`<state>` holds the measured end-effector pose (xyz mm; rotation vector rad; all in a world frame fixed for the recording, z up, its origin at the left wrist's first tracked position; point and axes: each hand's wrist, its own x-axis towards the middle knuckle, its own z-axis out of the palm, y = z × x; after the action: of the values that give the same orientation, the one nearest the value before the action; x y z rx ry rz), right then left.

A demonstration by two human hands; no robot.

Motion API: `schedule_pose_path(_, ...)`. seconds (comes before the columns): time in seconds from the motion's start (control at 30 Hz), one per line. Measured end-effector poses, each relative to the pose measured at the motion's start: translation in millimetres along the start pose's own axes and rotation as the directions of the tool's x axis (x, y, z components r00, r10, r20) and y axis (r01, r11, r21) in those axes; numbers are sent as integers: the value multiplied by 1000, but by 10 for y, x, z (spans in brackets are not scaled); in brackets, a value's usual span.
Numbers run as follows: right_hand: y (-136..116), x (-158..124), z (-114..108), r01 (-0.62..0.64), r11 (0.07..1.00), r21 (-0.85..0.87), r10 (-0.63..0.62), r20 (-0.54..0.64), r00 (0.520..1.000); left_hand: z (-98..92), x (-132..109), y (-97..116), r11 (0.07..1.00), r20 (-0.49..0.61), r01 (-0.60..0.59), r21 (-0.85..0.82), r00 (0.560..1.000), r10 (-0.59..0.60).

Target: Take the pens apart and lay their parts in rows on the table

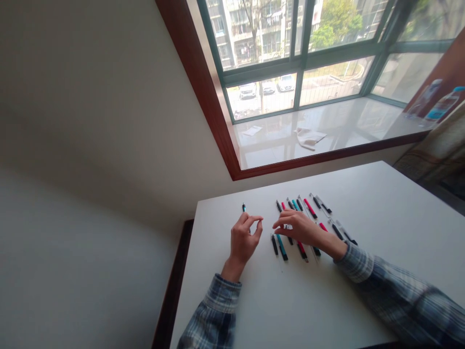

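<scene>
My left hand [244, 241] is above the table's left part, thumb and index fingertip pressed together in a pinch. Anything in that pinch is too small to make out. A black and teal pen [244, 207] shows just beyond this hand, partly hidden by it. My right hand [298, 228] hovers over rows of pen parts, its thumb and fingers slightly apart with nothing visible held. Below it lie a teal barrel [282, 247], a black piece [274, 245] and a red barrel [302, 251]. Behind it are another red barrel [310, 208] and several dark pieces.
The white table [225, 320] stands against the wall and below a window with a reddish-brown frame [236, 169]. Crumpled white paper [308, 138] and a clear bottle with a blue cap [443, 106] are on the sill. A curtain [428, 150] hangs at the right.
</scene>
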<state>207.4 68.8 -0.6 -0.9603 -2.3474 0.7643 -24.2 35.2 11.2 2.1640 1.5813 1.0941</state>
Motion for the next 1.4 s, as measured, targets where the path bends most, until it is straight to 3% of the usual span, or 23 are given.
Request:
schedule_pose_path(0.13,6,-2,68,9,1000,-6,-9,22,1000,-21,-129,47,999,111,-48,-19,993,50)
schedule_pose_path(0.33,30,-15,153,30,999,-22,-31,-13,999,-53,-179,51,998,366,-59,8,929,52)
schedule_pose_path(0.53,118,-37,123,61,996,-60,-72,-220,973,-50,-167,86,991,491,-80,107,871,17)
schedule_pose_path(0.7,149,-66,105,73,995,-63,-86,-254,963,-20,-194,97,981,540,-84,173,841,-23)
schedule_pose_path(0.83,102,-63,94,73,997,-40,-81,-260,962,-21,-197,99,983,539,-82,163,842,-19)
schedule_pose_path(0.93,73,-59,82,53,997,48,-36,-295,955,-36,-185,125,997,475,-42,62,880,8)
schedule_pose_path(1.07,71,-64,75,-7,980,199,78,-348,934,-26,-166,158,960,345,153,-236,936,-64)
schedule_pose_path(1.2,50,-67,79,-44,960,276,144,-351,925,30,-171,147,857,285,309,-412,937,-201)
schedule_pose_path(1.27,28,-60,86,-53,929,366,180,-324,929,52,-178,136,868,235,296,-399,948,-215)
schedule_pose_path(1.4,12,-45,116,-76,846,528,247,-262,933,70,-186,132,930,152,179,-322,979,-136)
